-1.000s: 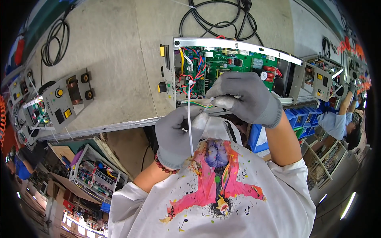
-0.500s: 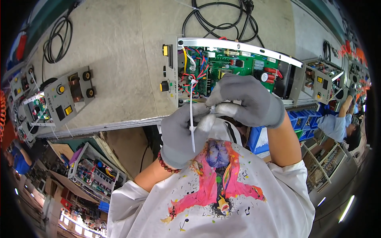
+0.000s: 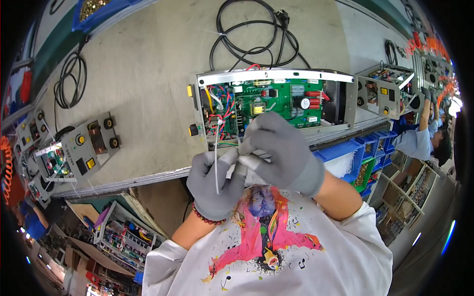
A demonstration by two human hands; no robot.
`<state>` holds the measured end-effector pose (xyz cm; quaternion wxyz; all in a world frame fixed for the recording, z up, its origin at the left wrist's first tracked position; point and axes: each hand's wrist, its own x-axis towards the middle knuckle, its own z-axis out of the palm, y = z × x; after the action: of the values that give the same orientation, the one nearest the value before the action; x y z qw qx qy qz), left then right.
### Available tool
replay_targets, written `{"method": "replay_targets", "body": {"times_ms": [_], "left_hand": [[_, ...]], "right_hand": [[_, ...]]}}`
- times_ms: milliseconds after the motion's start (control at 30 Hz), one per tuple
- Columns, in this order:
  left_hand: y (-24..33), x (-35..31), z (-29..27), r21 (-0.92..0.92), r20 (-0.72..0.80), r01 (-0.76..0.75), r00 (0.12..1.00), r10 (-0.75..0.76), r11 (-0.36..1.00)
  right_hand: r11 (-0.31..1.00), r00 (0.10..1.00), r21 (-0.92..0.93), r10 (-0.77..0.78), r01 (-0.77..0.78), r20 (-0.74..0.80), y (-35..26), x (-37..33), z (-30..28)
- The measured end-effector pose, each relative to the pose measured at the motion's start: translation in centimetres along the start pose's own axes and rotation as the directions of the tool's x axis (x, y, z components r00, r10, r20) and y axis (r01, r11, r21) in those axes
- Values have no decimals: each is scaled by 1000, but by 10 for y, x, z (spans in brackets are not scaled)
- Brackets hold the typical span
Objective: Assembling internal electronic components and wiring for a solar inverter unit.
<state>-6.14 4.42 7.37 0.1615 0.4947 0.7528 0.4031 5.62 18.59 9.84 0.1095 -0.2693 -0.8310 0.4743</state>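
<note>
An opened metal device housing (image 3: 276,76) rests at the bench's front edge, with a green circuit board (image 3: 281,93) inside. At its left end, red, blue and yellow wires (image 3: 228,109) are gathered by a white cable tie (image 3: 217,160). The tie's long tail hangs toward me, in front of my left hand (image 3: 212,187). In grey gloves, my left hand and my right hand (image 3: 284,155) meet just below the housing's front edge. Fingertips of both are pinched together; whatever small thing sits between them is mostly hidden.
A coiled black power cord (image 3: 247,49) lies behind the housing. Similar devices stand at left (image 3: 81,148) and right (image 3: 385,93). Blue bins (image 3: 345,155) hang below the bench edge at right. Another opened unit (image 3: 123,237) is at lower left. A co-worker (image 3: 419,140) is at far right.
Both hands have shifted slightly left and down in view, staying pinched together. The view has moved, so the housing appears lower and farther left, and more bins show at right.
</note>
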Motion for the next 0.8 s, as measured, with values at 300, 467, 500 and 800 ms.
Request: {"method": "replay_targets", "body": {"times_ms": [300, 467, 500, 800], "left_hand": [[-16, 8, 16, 142, -5, -125, 992, 127, 982], [-16, 10, 15, 111, -85, -197, 975, 207, 974], [-14, 10, 16, 81, -138, -182, 972, 192, 980], [-14, 12, 18, 146, -32, -158, 986, 164, 977]], "right_hand": [[989, 983, 83, -106, 119, -147, 3, -14, 11], [988, 972, 5, -149, 152, -184, 5, -13, 5], [995, 979, 14, -98, 102, -177, 4, -14, 4], [996, 947, 70, -27, 52, -320, 0, -14, 23]]}}
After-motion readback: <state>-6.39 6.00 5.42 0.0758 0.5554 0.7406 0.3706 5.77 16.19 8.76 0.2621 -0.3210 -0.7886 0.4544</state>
